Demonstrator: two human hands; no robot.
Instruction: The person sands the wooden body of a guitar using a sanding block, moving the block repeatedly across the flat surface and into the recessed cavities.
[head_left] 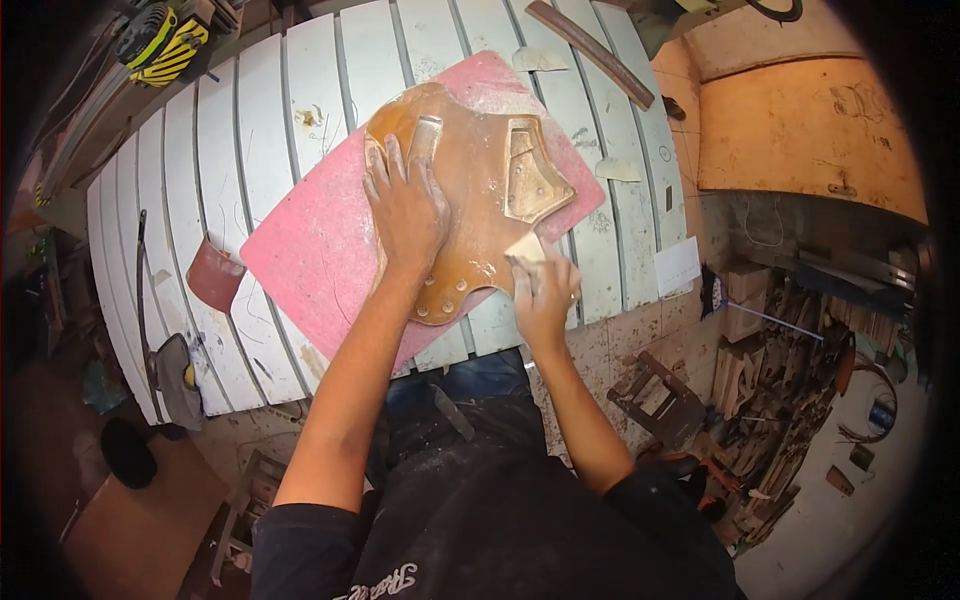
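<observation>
— What is that brown piece under the hands?

— A flat wooden guitar body (470,195), amber-brown and glossy in patches, dusted pale. It has rounded outer curves, a rectangular recess near its far end and an angular, lighter-edged cavity on the side toward the person's right. Small round holes sit close to its near edge.

— Where does it lie?

— On a pink mat (310,250), which rests on a white slatted bench (260,110). The body covers the mat's right half and hangs slightly past the mat's right edge.

— Which way does it run?

— Its long axis goes roughly away from the person, tilted a little to their left at the far end. The end with the holes points back toward the person.

— And the hands?

— The left hand (405,205) lies flat on the body's left part, fingers spread wide, fingertips beside the rectangular recess. The right hand (545,290) is at the body's near right edge, fingers curled around a small pale sanding block (527,250) that touches the wood.

— What about the mat's surface?

— Matte, scuffed and streaked with white dust, its corners rounded.

— Anything else near the mat?

— A reddish-brown curved piece (213,275) lies on the slats just left of the mat. A long dark strip of wood (590,50) lies diagonally beyond the mat's far right corner. A yellow-and-black power tool (165,40) sits well beyond the mat's far left.
</observation>
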